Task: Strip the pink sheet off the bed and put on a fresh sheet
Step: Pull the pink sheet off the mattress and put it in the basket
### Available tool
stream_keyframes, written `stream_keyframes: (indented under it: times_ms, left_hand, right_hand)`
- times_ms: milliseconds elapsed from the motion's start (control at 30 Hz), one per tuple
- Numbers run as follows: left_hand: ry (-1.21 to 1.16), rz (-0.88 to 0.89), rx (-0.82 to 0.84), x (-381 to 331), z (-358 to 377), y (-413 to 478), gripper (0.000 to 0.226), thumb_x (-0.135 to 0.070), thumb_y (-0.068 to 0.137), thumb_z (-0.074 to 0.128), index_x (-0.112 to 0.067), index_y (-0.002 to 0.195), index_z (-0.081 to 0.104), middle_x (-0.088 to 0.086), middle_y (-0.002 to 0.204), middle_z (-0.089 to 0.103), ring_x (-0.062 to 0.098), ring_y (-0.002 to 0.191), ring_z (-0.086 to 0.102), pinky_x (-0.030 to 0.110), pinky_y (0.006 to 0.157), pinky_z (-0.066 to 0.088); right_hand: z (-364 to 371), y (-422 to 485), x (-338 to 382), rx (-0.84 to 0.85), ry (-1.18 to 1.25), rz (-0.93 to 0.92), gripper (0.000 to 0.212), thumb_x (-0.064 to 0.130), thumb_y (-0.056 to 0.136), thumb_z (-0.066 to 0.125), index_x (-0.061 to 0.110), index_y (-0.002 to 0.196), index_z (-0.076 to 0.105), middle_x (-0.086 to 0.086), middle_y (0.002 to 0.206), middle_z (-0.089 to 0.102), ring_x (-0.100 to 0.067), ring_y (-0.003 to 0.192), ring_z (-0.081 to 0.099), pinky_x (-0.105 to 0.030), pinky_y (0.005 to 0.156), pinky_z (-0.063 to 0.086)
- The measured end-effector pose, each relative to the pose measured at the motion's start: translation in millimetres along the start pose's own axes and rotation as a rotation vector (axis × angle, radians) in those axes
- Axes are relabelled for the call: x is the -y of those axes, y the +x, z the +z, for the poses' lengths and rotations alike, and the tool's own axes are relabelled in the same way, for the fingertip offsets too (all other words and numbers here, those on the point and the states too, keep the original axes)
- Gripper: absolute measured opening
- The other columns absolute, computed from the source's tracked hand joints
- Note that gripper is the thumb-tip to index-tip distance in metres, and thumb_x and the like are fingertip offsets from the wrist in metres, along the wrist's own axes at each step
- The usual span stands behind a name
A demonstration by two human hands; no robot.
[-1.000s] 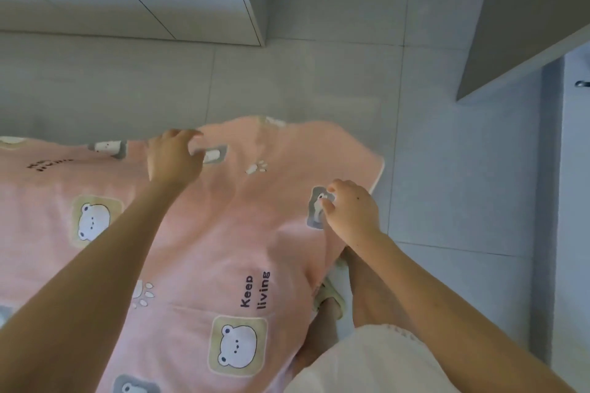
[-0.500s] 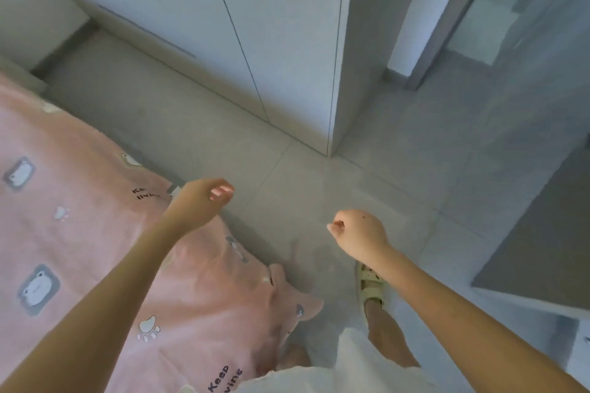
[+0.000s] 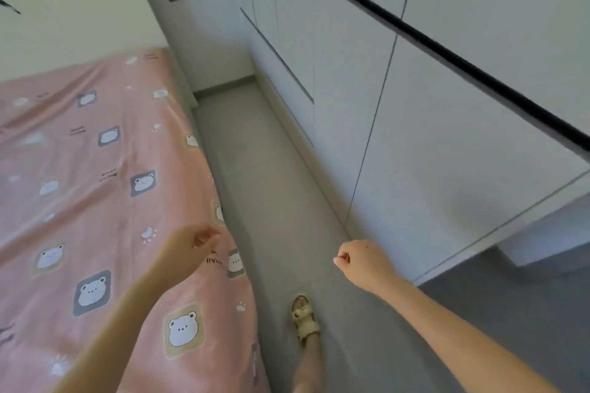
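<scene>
Head view: the pink sheet [image 3: 95, 169] lies spread on the bed [image 3: 79, 19], long axis running away from me. My left hand [image 3: 191, 246], loosely curled and empty, hovers over its right edge. My right hand [image 3: 360, 262], an empty fist, hangs farther off over the floor [image 3: 271, 185].

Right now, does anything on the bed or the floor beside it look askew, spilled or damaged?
Only the pink bear-print sheet stands out: long diagonal creases run across it, and its edge hangs loose down the side next to the aisle. The grey tiled floor shows no spill or damage.
</scene>
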State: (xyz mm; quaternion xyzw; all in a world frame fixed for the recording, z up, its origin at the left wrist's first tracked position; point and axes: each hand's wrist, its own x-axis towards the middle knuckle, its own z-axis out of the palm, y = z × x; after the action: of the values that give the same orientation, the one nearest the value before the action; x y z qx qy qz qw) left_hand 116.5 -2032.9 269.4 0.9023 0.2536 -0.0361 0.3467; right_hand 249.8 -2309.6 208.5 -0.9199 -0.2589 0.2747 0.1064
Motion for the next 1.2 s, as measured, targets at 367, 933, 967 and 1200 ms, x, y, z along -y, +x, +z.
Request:
stream_keyframes:
  times_ms: [367, 933, 967, 1200]
  left_hand:
    - [-0.161, -0.110, -0.227, 32.2, -150.2, 210.2, 0.009, -0.040, 0.086, 0.058, -0.035, 0.087, 0.066, -0.011, 0.082, 0.069, 0.014, 0.083, 0.066, 0.041, 0.086, 0.051]
    - [-0.226, -0.200, -0.406, 98.4, -335.8, 529.6, 0.022, -0.023, 0.092, 0.057, -0.043, 0.084, 0.060, -0.023, 0.082, 0.066, 0.000, 0.080, 0.060, 0.017, 0.072, 0.046]
    - [-0.218, -0.212, -0.410, 101.3, -344.3, 542.2, 0.022, -0.023, 0.092, 0.057, -0.043, 0.084, 0.060, -0.019, 0.080, 0.068, 0.000, 0.080, 0.060, 0.014, 0.071, 0.045]
    - [-0.259, -0.280, -0.464, 166.4, -423.5, 679.0, 0.012, -0.036, 0.091, 0.057, -0.045, 0.083, 0.060, -0.014, 0.081, 0.068, 0.002, 0.075, 0.061, 0.028, 0.076, 0.049]
  right_hand:
    - [-119.7, 274.9, 124.7, 0.025, 0.003, -0.117, 0.029, 0.030, 0.094, 0.051, 0.020, 0.067, 0.054, 0.003, 0.075, 0.059, -0.019, 0.078, 0.054, -0.027, 0.068, 0.040]
    - [-270.6, 703.7, 366.6, 0.147, -0.033, -0.419, 0.024, 0.029, 0.093, 0.053, 0.010, 0.084, 0.065, 0.000, 0.071, 0.066, -0.018, 0.071, 0.064, -0.030, 0.069, 0.050]
    - [-276.4, 720.9, 377.6, 0.151, -0.040, -0.435, 0.025, 0.029, 0.094, 0.053, 0.010, 0.084, 0.066, -0.002, 0.073, 0.068, -0.018, 0.070, 0.063, -0.030, 0.068, 0.050]
    - [-296.9, 875.5, 479.3, 0.225, -0.092, -0.503, 0.025, 0.030, 0.094, 0.052, 0.011, 0.084, 0.065, -0.002, 0.075, 0.069, -0.018, 0.069, 0.064, -0.032, 0.071, 0.051]
